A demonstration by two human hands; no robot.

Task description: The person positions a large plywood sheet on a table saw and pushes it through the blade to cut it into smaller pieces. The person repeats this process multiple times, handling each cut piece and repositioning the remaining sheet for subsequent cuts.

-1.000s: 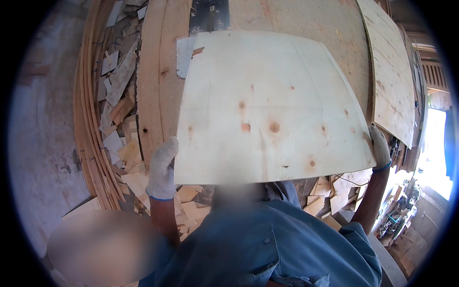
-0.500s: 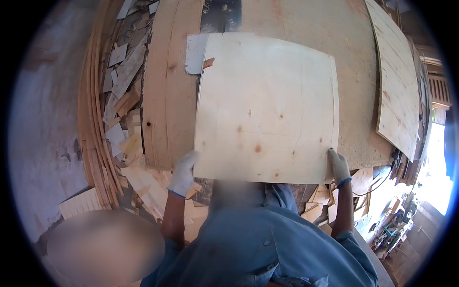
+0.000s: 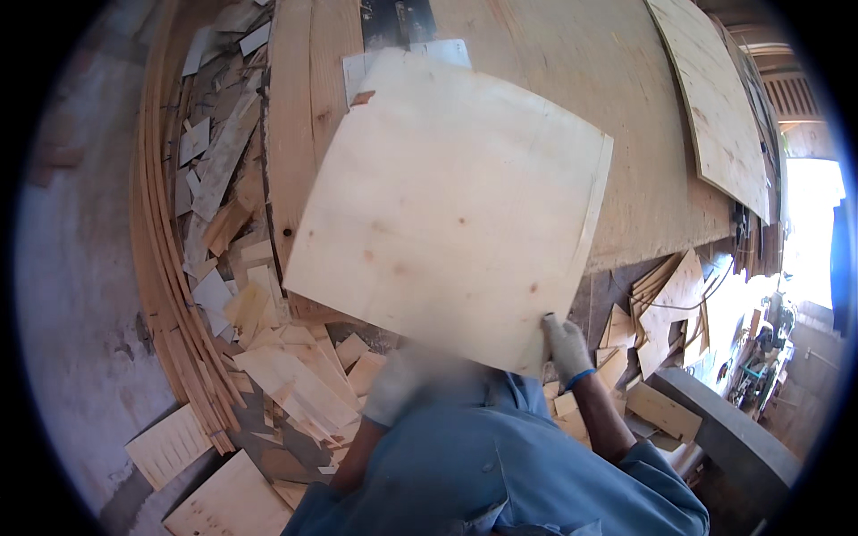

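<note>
A large pale plywood sheet (image 3: 447,214) lies turned at an angle over the wooden worktable (image 3: 643,196), its near corner close to my body. A reddish-brown chip marks its far left corner. My right hand (image 3: 567,348), in a white glove with a blue cuff, is closed on the sheet's edge by the near right corner, fingers partly hidden under it. Just below the sheet's near edge, close to my shirt, is my gloved left hand (image 3: 393,384). Its fingers are blurred, so I cannot make out their shape or whether they touch the wood.
A white piece (image 3: 357,76) shows behind the sheet's far edge. Another plywood panel (image 3: 710,98) lies at the table's right. Long thin strips (image 3: 161,250) lean along the left wall. Wood offcuts (image 3: 295,375) cover the floor; a grey ledge (image 3: 728,424) is at lower right.
The plywood sheet has rotated clockwise, its near left corner swinging left and up. My left hand has left that corner and come in toward my body. My right hand, still gripping, has moved left.
</note>
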